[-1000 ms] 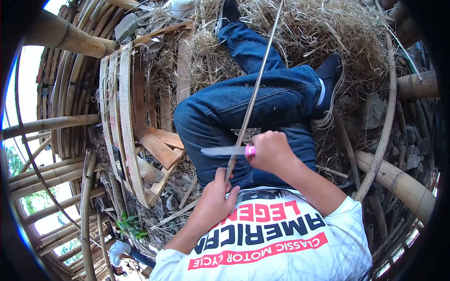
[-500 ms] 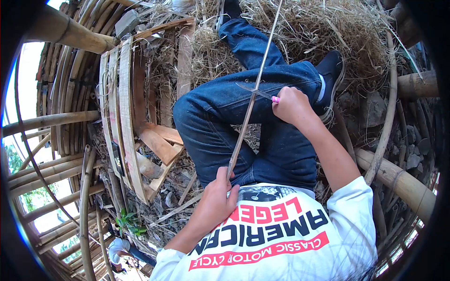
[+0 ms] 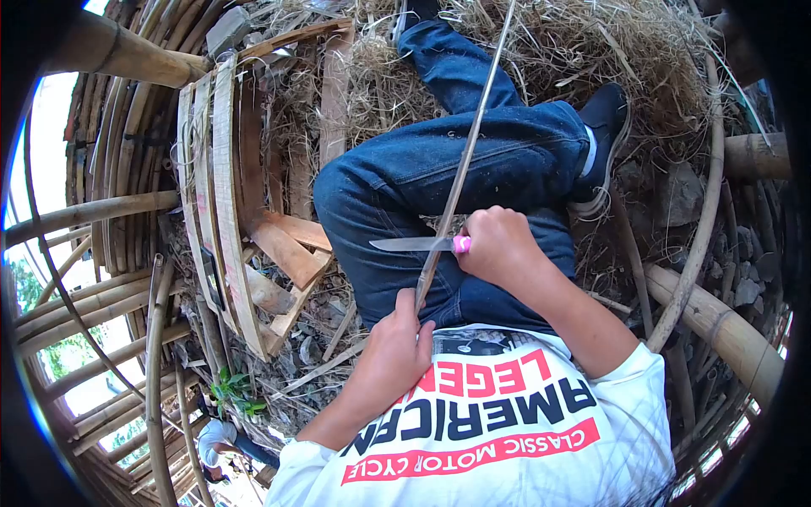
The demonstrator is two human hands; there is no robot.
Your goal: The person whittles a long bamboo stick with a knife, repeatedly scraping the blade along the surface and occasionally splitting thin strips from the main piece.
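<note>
A long, thin bamboo strip (image 3: 467, 156) runs from my lap up across my thigh and beyond my crossed legs. Near its lower end my left hand (image 3: 395, 348) grips it, close to my waist. My right hand (image 3: 500, 245) is closed round the pink handle of a knife (image 3: 411, 244). The blade lies across the strip, a short way above my left hand, its tip pointing left. Most of the handle is hidden in my fist. Pale specks dot my jeans (image 3: 473, 152).
A slatted wooden crate (image 3: 226, 203) lies to my left. Dry shavings (image 3: 583, 42) heap beyond my feet. Bamboo poles (image 3: 718, 329) stand at the right, stones (image 3: 681, 198) near them. At the lower left, another person (image 3: 221, 444) bends over behind a bamboo fence (image 3: 110, 304).
My right hand has drawn the knife down the strip, from over my thigh to near my lap, and the blade now lies more level. My left hand has barely moved.
</note>
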